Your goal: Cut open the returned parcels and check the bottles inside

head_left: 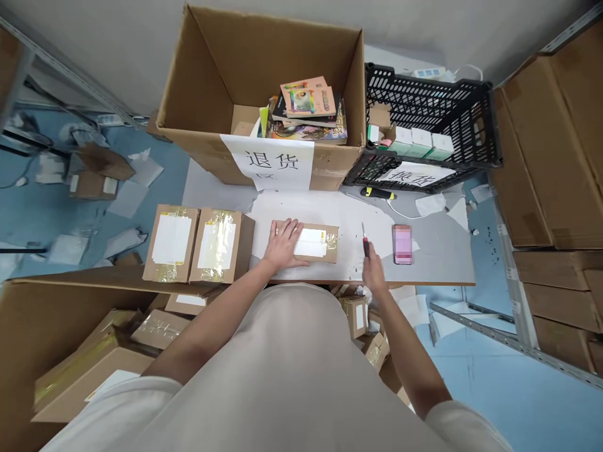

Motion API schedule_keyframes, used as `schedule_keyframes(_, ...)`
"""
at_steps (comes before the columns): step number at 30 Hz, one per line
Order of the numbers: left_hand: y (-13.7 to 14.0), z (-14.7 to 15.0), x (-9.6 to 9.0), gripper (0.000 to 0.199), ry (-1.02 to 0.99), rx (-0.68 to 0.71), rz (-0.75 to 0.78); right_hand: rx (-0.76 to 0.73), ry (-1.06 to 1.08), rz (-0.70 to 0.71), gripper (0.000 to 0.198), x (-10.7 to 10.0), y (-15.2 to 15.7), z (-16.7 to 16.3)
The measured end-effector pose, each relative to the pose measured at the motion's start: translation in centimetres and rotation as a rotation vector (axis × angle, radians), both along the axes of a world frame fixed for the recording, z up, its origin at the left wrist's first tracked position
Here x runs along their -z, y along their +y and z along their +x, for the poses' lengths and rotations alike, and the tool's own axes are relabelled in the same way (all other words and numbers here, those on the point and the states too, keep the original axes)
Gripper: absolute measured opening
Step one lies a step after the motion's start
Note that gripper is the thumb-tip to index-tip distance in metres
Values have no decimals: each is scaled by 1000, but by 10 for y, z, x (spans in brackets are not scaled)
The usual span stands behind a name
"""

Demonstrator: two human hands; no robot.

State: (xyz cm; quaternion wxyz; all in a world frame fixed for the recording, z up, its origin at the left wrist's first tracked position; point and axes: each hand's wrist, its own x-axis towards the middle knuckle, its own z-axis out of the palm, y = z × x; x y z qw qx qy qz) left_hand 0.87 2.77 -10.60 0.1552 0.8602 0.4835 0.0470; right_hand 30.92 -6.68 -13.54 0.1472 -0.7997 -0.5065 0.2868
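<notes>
My left hand (283, 245) lies with spread fingers on the left end of a small cardboard parcel (331, 246). The parcel lies flat near the table's front edge and carries a white label (311, 243) and clear tape at its right end. To the right of it, my right hand (374, 269) is closed around the handle of a utility knife (366, 246). The knife's blade points away from me, apart from the parcel. A phone (403, 244) with a pinkish screen lies right of the knife.
Two taped boxes (217, 245) stand at the table's left. Behind are a large open carton (202, 141) holding books (308, 103) and a black crate (475, 147) with small white-green boxes (414, 142). A yellow-black tool (377, 193) lies before the crate. More parcels (98, 358) fill a carton at lower left.
</notes>
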Motion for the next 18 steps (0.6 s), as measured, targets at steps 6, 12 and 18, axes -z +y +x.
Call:
schedule_keyframes(6, -12, -4, 0, 92, 80, 37, 35, 86, -225, -216, 61, 61, 39, -39)
schedule_keyframes(12, -17, -8, 4, 85, 101, 42, 43, 14, -328, -174, 60, 69, 33, -29)
schedule_keyframes(18, -15, -7, 10, 84, 73, 41, 64, 328, -450, -7, 54, 55, 26, 54)
